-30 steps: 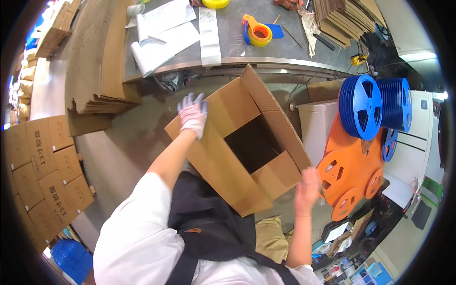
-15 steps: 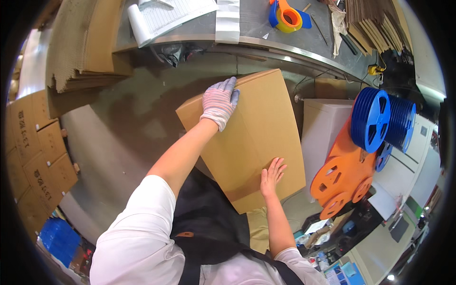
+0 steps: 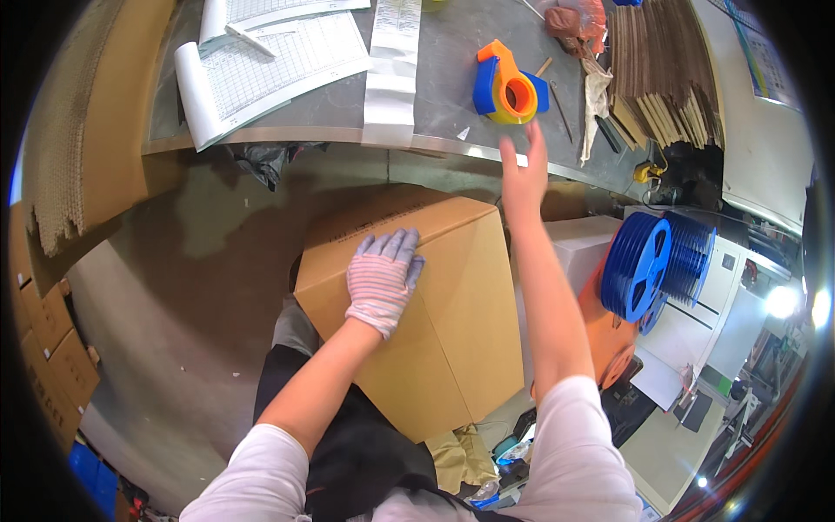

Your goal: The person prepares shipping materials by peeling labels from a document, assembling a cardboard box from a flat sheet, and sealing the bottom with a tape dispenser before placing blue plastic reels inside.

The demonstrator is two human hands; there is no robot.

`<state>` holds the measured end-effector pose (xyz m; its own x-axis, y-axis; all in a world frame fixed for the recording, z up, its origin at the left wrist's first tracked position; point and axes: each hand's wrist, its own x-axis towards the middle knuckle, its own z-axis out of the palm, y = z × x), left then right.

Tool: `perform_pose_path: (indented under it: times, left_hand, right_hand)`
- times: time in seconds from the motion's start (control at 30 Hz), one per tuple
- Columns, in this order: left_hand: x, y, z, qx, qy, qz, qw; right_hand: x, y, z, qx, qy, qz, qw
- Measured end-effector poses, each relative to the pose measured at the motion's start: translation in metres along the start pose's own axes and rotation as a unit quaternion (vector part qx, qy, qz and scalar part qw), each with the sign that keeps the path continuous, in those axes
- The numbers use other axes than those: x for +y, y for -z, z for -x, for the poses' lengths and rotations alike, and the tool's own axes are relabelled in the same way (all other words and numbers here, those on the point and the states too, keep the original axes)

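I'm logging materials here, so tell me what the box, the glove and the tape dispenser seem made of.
Box: matte brown cardboard, judging by its dull tan faces and straight flap seam.
Glove: probably knitted yarn, soft and matte, from its ribbed stripes; any coating is unclear.
Tape dispenser: likely smooth moulded plastic, given its even, bright orange and blue.

Nothing I can properly read here tbh, just print too small or blurry. Box (image 3: 444,317) has a row of dark lettering along its upper edge, near the fold. Cartons (image 3: 61,365) stacked off to the left carry bigger dark characters, pretty smeared. On the desk (image 3: 452,52), the sheets (image 3: 287,74) are ruled into grids, and the white strip (image 3: 390,87) has fine print up top. The poster (image 3: 767,56) at upper right is too tiny to make out.
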<state>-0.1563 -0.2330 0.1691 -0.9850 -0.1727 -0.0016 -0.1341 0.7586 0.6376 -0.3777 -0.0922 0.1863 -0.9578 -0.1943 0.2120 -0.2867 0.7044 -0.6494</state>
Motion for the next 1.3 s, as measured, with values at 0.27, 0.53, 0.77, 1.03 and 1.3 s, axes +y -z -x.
perform_pose_path:
  times: [0.27, 0.53, 0.77, 1.03, 1.3]
  left_hand:
    - [-0.007, 0.002, -0.003, -0.017, 0.005, -0.014, 1.0]
    - [-0.004, -0.001, -0.002, -0.037, 0.022, -0.017, 0.999]
    - [-0.005, -0.01, 0.004, -0.017, 0.0, -0.054, 0.998]
    - [-0.007, -0.005, -0.006, 0.016, -0.029, -0.056, 0.998]
    - [0.027, 0.043, 0.037, -0.266, 0.398, 0.501, 0.721]
  right_hand:
    - [0.037, -0.067, -0.102, -0.115, -0.143, 0.342, 0.922]
    - [-0.002, 0.081, 0.042, -0.049, -0.23, -0.431, 0.871]
    - [-0.074, 0.117, 0.25, 0.031, -0.332, -0.467, 0.819]
    - [-0.038, 0.08, 0.324, 0.022, -0.286, -0.264, 0.921]
    - [-0.029, 0.081, 0.333, 0.018, -0.272, -0.296, 0.915]
